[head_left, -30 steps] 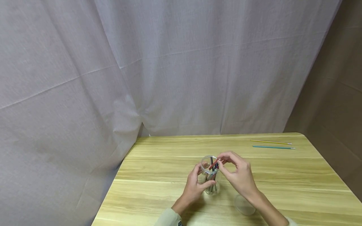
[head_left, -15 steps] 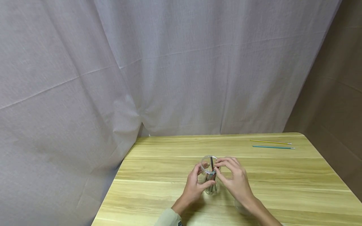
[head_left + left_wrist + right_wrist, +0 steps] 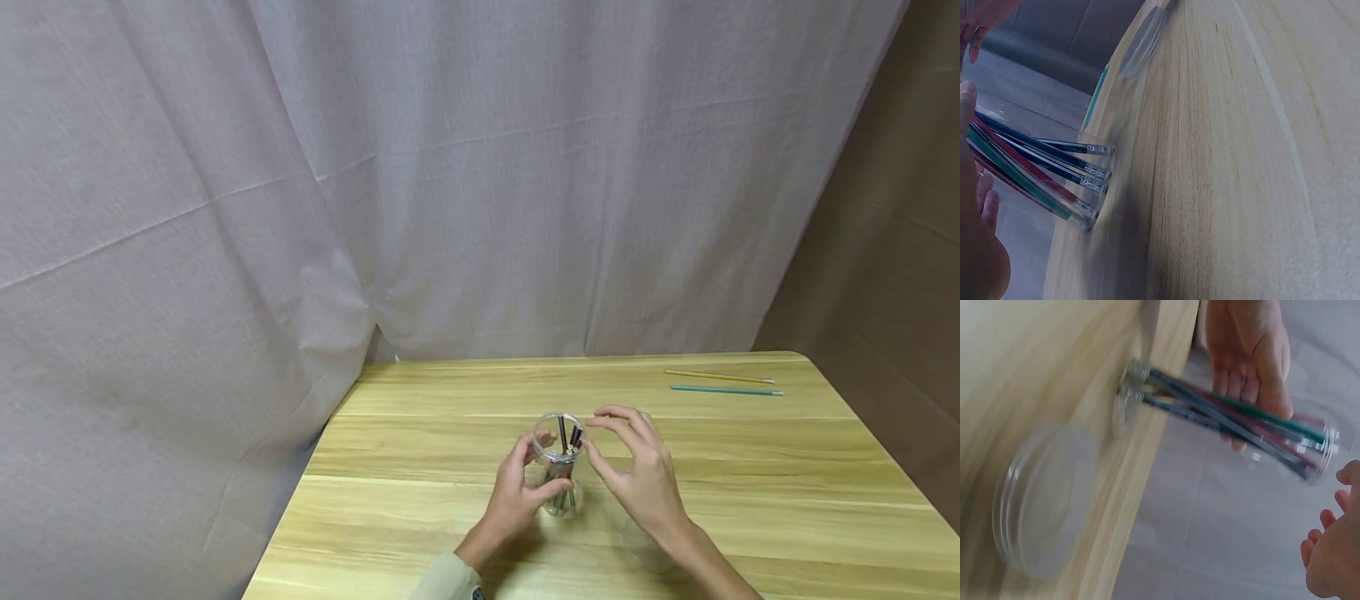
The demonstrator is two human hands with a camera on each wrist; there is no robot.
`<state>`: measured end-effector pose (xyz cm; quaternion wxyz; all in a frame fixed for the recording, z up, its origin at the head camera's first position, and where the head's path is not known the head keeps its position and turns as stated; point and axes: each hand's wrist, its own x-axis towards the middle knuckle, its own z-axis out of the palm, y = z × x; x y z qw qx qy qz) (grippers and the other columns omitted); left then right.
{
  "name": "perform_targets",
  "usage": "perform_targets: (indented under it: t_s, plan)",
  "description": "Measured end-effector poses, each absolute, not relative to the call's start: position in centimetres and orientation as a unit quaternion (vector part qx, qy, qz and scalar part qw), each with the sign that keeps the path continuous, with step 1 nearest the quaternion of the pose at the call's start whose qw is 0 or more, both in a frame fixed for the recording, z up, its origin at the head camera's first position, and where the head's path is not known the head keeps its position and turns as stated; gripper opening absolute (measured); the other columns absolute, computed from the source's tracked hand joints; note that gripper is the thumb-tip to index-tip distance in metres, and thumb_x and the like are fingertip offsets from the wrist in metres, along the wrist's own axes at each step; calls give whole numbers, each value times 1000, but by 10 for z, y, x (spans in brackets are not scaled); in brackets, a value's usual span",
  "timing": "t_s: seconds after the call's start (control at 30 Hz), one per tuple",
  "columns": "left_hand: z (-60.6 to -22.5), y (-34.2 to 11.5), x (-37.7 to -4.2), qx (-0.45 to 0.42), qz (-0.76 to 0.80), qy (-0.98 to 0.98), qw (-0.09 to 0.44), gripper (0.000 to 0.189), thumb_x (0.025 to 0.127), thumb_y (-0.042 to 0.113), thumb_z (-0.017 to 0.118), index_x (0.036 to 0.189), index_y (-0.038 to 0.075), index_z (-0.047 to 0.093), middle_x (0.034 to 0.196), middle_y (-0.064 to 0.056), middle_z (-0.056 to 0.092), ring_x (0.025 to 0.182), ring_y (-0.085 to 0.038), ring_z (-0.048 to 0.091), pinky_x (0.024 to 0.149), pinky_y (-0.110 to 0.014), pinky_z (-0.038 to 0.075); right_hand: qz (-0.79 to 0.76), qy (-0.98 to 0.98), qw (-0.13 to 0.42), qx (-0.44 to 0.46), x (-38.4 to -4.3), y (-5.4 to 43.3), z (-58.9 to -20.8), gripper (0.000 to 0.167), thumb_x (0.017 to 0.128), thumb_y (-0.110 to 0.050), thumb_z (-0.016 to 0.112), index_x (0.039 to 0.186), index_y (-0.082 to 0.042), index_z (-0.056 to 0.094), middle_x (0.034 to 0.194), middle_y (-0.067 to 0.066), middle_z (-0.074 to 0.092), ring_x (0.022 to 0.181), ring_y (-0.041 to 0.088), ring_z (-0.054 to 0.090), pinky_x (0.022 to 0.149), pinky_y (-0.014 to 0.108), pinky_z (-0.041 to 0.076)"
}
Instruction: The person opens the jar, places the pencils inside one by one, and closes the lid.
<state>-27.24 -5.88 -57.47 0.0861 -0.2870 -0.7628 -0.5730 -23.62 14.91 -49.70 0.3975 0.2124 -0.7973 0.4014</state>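
Note:
My left hand (image 3: 512,493) grips a clear round jar (image 3: 553,457) around its side, holding it upright on the wooden table. Several pencils (image 3: 1229,419), dark blue, red and green, lean inside it with silvery ends at the bottom in the left wrist view. Just right of the rim is my right hand (image 3: 643,477), thumb and fingers apart with nothing between them. In the right wrist view this hand's fingertips (image 3: 1342,499) are close to the jar's mouth. A clear round lid (image 3: 1054,500) lies on the table, partly behind my right forearm in the head view.
A yellow pencil (image 3: 718,377) and a teal pencil (image 3: 724,390) lie side by side at the back right of the table (image 3: 420,417). Grey cloth (image 3: 480,183) hangs behind the table and along its left side.
My right hand moved to the jar's mouth with a red pencil, let it drop in among the others, and drew back a little to the right. My left hand kept its hold.

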Motion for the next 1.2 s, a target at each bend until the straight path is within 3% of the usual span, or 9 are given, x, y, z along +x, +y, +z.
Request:
perform_targets:
  t_s: [0.2, 0.3, 0.47, 0.53, 0.6, 0.73, 0.77, 0.83, 1.2]
  plan:
    - [-574, -59, -272, -281, -576, -763, 82, 72, 89, 23, 88, 148, 3, 50, 146, -14, 62, 131, -28, 62, 115, -53, 45, 383, -811, 407, 171, -255, 177, -493, 46, 83, 1, 83, 127, -2, 72, 129, 16, 69, 118, 34, 61, 113, 18, 37]
    - [-574, -58, -272, -281, -580, -760, 80, 72, 89, 23, 88, 148, 2, 50, 146, -16, 61, 131, -33, 62, 115, -54, 44, 361, -828, 402, 148, -271, 197, -492, 52, 86, 1, 80, 137, -2, 67, 136, 20, 67, 124, 42, 60, 115, 40, 44]
    - [-573, -58, -272, -283, -584, -757, 79, 73, 89, 22, 88, 147, -1, 50, 146, -16, 62, 130, -41, 62, 115, -52, 46, 318, -871, 360, 104, -303, 240, -500, 60, 94, 3, 69, 151, -2, 55, 147, 27, 58, 127, 56, 56, 91, 71, 51]
    - [-573, -58, -272, -281, -583, -758, 79, 73, 89, 22, 88, 147, 0, 50, 146, -14, 62, 130, -38, 63, 114, -51, 46, 300, -889, 334, 93, -317, 259, -507, 59, 97, 2, 65, 154, 1, 50, 151, 30, 54, 113, 56, 64, 76, 66, 56]
    - [-574, -58, -272, -282, -583, -758, 78, 73, 89, 23, 88, 147, -1, 51, 146, -12, 62, 130, -39, 63, 114, -51, 47, 287, -907, 299, 81, -329, 276, -515, 58, 100, 0, 59, 156, 3, 45, 155, 32, 49, 119, 58, 60, 63, 57, 56]
    - [-575, -58, -272, -284, -582, -758, 81, 72, 89, 23, 88, 147, 1, 51, 145, -14, 62, 129, -37, 63, 114, -50, 47, 269, -933, 230, 66, -348, 303, -529, 56, 104, 0, 44, 158, 10, 37, 160, 35, 38, 133, 57, 52, 83, 60, 57]
    - [-576, -58, -273, -284, -582, -758, 81, 72, 89, 23, 87, 147, 1, 51, 145, -14, 62, 129, -38, 63, 114, -50, 48, 265, -938, 216, 64, -351, 309, -532, 55, 104, 0, 42, 157, 11, 37, 160, 35, 37, 144, 59, 37, 95, 67, 51]
    - [-577, -57, -273, -283, -581, -758, 82, 72, 89, 24, 87, 147, 3, 51, 145, -13, 63, 130, -37, 63, 113, -50, 48, 257, -945, 192, 63, -355, 317, -538, 53, 104, 1, 38, 155, 14, 38, 158, 38, 37, 145, 59, 35, 109, 75, 35]
    - [-577, -57, -272, -287, -578, -760, 74, 71, 90, 23, 86, 148, 3, 51, 146, -17, 61, 131, -35, 62, 114, -50, 47, 206, -975, 65, 52, -361, 333, -559, 55, 106, -5, 38, 156, 17, 32, 159, 40, 32, 147, 61, 28, 115, 76, 24]
